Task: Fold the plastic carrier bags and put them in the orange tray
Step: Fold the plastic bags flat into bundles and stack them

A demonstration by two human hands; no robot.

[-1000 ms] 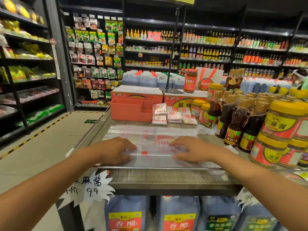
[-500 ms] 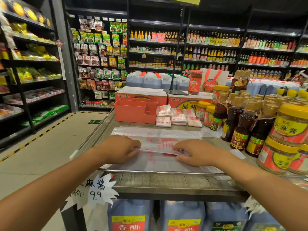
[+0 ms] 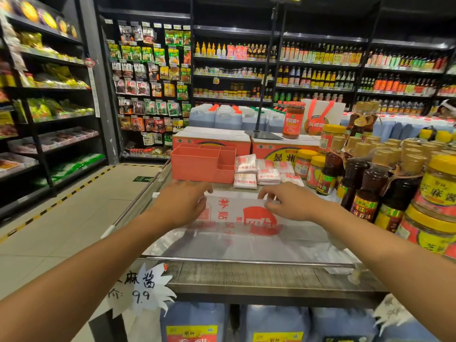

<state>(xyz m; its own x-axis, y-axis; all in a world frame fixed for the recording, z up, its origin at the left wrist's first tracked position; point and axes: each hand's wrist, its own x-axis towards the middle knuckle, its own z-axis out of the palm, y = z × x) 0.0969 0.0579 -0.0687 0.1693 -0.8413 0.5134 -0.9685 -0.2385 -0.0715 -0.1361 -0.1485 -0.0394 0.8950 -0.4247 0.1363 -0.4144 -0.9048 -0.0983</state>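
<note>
shelving (image 3: 234, 70) packed with bottles and packets is filling the back of the shop. in front of it the bench (image 3: 246, 275) is carrying everything in play, with jugs (image 3: 195, 322) standing beneath it. the plastic carrier bag (image 3: 246, 240), clear with red print, is lying flat across the near part of the bench, its near edge reaching the metal rail (image 3: 246, 260). on the right, jars (image 3: 439, 186) with yellow lids and dark bottles (image 3: 357, 178) are crowding just beside the bag. the orange tray (image 3: 195, 166) is sitting at the far left of the bench, beyond the bag, and folded bags (image 3: 259, 172) are lying in a small pile just beside its right wall. the left hand (image 3: 182, 203) is curling its fingers over the bag's far left edge, while the right hand (image 3: 291, 202) is pinching the far edge, thumb and fingers (image 3: 267, 195) clamping together on the plastic.
</note>
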